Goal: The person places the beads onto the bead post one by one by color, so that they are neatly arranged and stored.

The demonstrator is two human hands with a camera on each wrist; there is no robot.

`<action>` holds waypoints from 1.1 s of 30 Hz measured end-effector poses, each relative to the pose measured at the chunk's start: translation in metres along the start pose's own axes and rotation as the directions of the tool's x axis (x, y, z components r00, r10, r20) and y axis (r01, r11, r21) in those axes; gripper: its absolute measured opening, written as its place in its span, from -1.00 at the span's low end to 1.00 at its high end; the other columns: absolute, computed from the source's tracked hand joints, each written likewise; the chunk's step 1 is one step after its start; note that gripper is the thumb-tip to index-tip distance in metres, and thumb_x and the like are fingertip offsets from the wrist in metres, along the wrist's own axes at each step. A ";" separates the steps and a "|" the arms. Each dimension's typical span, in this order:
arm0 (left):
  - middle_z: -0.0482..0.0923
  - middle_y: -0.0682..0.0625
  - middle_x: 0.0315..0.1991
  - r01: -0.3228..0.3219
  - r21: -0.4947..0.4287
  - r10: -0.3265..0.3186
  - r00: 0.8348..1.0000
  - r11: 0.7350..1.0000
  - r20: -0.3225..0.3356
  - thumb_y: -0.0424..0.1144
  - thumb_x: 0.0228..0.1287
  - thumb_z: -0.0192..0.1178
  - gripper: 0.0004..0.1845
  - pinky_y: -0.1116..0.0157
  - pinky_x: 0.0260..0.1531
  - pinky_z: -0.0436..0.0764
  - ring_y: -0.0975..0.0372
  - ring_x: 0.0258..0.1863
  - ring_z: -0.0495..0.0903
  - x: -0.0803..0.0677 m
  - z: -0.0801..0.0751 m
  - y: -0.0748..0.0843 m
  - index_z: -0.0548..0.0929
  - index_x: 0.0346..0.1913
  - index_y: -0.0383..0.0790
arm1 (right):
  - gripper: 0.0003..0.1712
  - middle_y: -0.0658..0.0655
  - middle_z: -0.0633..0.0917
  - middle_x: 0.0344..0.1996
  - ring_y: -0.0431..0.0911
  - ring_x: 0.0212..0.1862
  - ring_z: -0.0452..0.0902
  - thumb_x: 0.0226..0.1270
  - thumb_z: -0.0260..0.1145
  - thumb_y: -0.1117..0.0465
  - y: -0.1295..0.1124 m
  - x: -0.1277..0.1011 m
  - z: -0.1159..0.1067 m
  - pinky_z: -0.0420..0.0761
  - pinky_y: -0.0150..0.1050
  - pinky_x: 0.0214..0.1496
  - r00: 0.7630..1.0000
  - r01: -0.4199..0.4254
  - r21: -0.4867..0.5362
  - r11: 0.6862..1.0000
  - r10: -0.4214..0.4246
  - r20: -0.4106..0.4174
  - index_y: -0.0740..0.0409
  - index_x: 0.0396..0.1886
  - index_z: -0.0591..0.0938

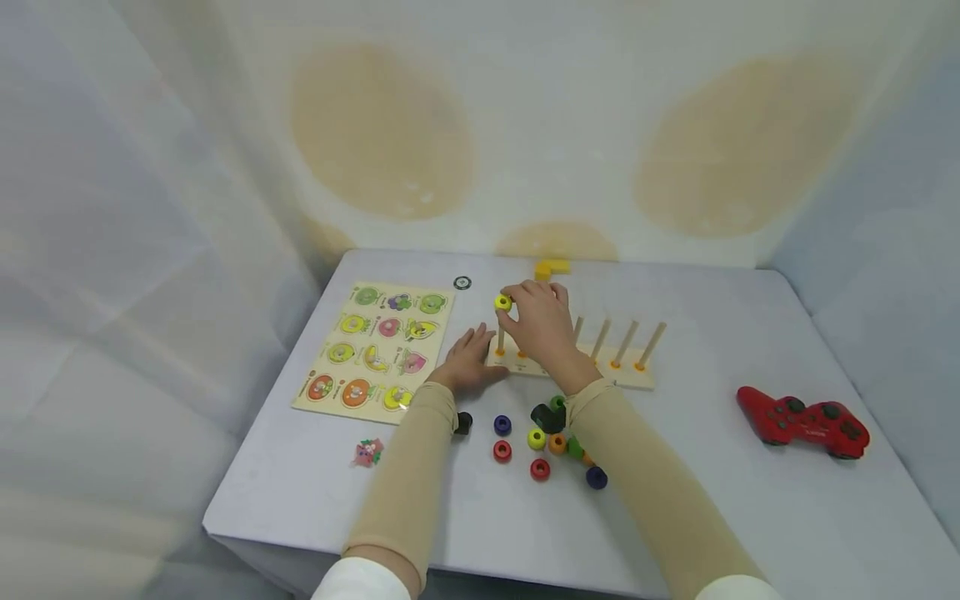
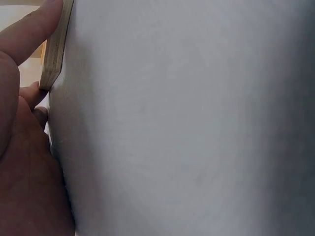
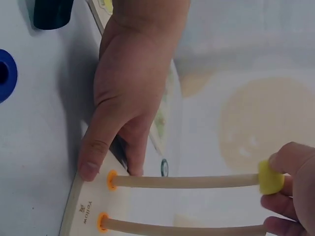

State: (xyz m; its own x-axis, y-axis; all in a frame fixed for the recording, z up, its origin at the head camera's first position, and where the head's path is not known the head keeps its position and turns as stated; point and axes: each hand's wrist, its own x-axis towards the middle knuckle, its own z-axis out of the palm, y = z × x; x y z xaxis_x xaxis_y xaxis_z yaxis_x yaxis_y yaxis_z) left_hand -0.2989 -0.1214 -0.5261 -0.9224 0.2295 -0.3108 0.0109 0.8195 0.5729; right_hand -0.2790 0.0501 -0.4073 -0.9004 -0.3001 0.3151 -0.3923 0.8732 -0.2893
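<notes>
A wooden peg base (image 1: pixel 633 379) with a row of upright pegs stands mid-table. My right hand (image 1: pixel 513 302) pinches a yellow ring (image 1: pixel 502 303) at the top of the leftmost peg. In the right wrist view the yellow ring (image 3: pixel 270 178) sits on the tip of that peg (image 3: pixel 187 182), between my fingertips (image 3: pixel 290 160). My left hand (image 1: pixel 472 354) lies flat on the table, with thumb and a finger against the base's left corner (image 3: pixel 81 206). The left wrist view shows a finger (image 2: pixel 29 29) along the base's edge (image 2: pixel 54 49).
Several loose coloured rings (image 1: pixel 551 442) lie in front of the base. A fruit puzzle board (image 1: pixel 375 350) is at the left, with a pink piece (image 1: pixel 367 452) below it. A red game controller (image 1: pixel 802 421) lies at the right. A yellow block (image 1: pixel 551 268) sits at the back.
</notes>
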 end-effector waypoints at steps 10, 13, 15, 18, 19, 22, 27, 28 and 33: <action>-0.27 0.17 0.70 -0.011 0.014 0.011 1.000 1.000 0.001 0.33 0.27 0.24 0.00 -0.04 0.66 -0.16 0.15 0.70 -0.35 0.003 0.004 0.000 0.03 0.65 0.16 | -0.52 0.05 0.72 0.12 0.05 0.29 0.52 0.49 0.25 -0.12 0.009 0.002 0.002 0.21 0.17 0.50 0.998 -0.025 -0.036 0.999 0.028 0.064 -0.05 0.28 0.63; -0.26 0.13 0.70 -0.026 0.022 0.026 1.000 0.999 -0.008 0.30 0.29 0.24 -0.01 -0.04 0.66 -0.17 0.13 0.70 -0.34 0.002 0.003 0.001 0.03 0.65 0.12 | -0.52 0.08 0.71 0.14 0.09 0.28 0.52 0.50 0.24 -0.10 0.013 -0.001 -0.006 0.22 0.21 0.48 0.999 -0.029 0.019 0.999 0.028 0.040 -0.03 0.29 0.63; -0.26 0.10 0.71 -0.033 0.031 0.034 0.999 0.999 -0.010 0.28 0.31 0.24 -0.02 -0.03 0.66 -0.18 0.11 0.70 -0.33 0.000 0.002 0.003 0.03 0.65 0.09 | -0.55 0.09 0.71 0.12 0.11 0.26 0.52 0.52 0.24 -0.05 0.017 -0.005 -0.010 0.23 0.24 0.47 1.000 -0.025 0.068 0.997 0.025 0.006 -0.01 0.27 0.64; -0.27 0.07 0.71 -0.038 0.044 0.038 0.999 0.998 -0.001 0.27 0.32 0.23 -0.02 -0.02 0.66 -0.20 0.09 0.70 -0.33 -0.003 -0.001 0.005 0.02 0.65 0.06 | -0.61 0.11 0.73 0.07 0.14 0.23 0.52 0.51 0.26 0.04 0.026 -0.014 -0.013 0.29 0.26 0.42 0.996 0.007 0.151 0.988 0.006 -0.085 0.03 0.24 0.65; -0.28 0.06 0.71 -0.042 0.046 0.042 0.999 0.998 0.006 0.27 0.33 0.23 -0.02 -0.02 0.66 -0.21 0.08 0.70 -0.33 -0.003 0.000 0.005 0.02 0.65 0.05 | -0.63 0.13 0.72 0.06 0.16 0.22 0.53 0.50 0.26 0.08 0.030 -0.019 -0.011 0.33 0.26 0.39 0.991 0.028 0.175 0.984 -0.004 -0.136 0.05 0.22 0.66; -0.29 0.03 0.71 -0.056 0.044 0.055 0.998 0.997 0.022 0.26 0.33 0.24 0.00 -0.02 0.66 -0.23 0.07 0.69 -0.34 -0.003 -0.001 0.005 0.00 0.66 0.02 | -0.67 0.21 0.70 0.04 0.19 0.15 0.56 0.46 0.27 0.21 0.044 -0.039 -0.005 0.47 0.21 0.26 0.945 0.117 0.253 0.960 -0.030 -0.325 0.13 0.16 0.68; -0.31 0.03 0.71 -0.079 0.075 0.079 0.997 0.994 0.008 0.28 0.32 0.23 0.02 -0.01 0.66 -0.25 0.06 0.69 -0.35 0.006 0.000 0.002 -0.02 0.66 0.00 | -0.71 0.23 0.68 -0.01 0.12 -0.01 0.60 0.39 0.30 0.33 0.060 -0.083 0.009 0.63 0.06 0.03 0.904 0.237 0.330 0.914 -0.083 -0.420 0.20 0.07 0.68; -0.31 0.03 0.71 -0.079 0.085 0.079 0.997 0.993 0.004 0.29 0.32 0.22 0.02 -0.02 0.66 -0.24 0.06 0.69 -0.35 0.008 0.001 0.001 -0.03 0.66 0.01 | -0.72 0.20 0.68 -0.01 0.10 0.00 0.61 0.39 0.32 0.32 0.062 -0.092 0.012 0.64 0.05 0.05 0.925 0.240 0.343 0.908 -0.106 -0.366 0.19 0.07 0.68; -0.31 0.01 0.71 -0.070 0.065 0.069 0.998 0.995 0.013 0.27 0.31 0.25 0.03 -0.05 0.66 -0.27 0.03 0.69 -0.36 0.009 0.000 0.000 -0.02 0.66 -0.02 | -0.62 0.13 0.60 0.24 0.13 0.31 0.47 0.34 0.44 0.10 0.070 -0.138 0.032 0.40 0.22 0.38 0.982 0.136 0.328 0.935 -0.171 0.079 0.02 0.12 0.68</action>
State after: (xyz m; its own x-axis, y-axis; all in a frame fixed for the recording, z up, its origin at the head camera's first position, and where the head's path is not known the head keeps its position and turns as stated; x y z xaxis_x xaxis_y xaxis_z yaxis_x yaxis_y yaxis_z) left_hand -0.3067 -0.1194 -0.5290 -0.9141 0.2927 -0.2805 0.1007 0.8340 0.5424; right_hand -0.1878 0.1402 -0.4995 -0.8321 -0.4742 0.2877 -0.5512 0.6496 -0.5236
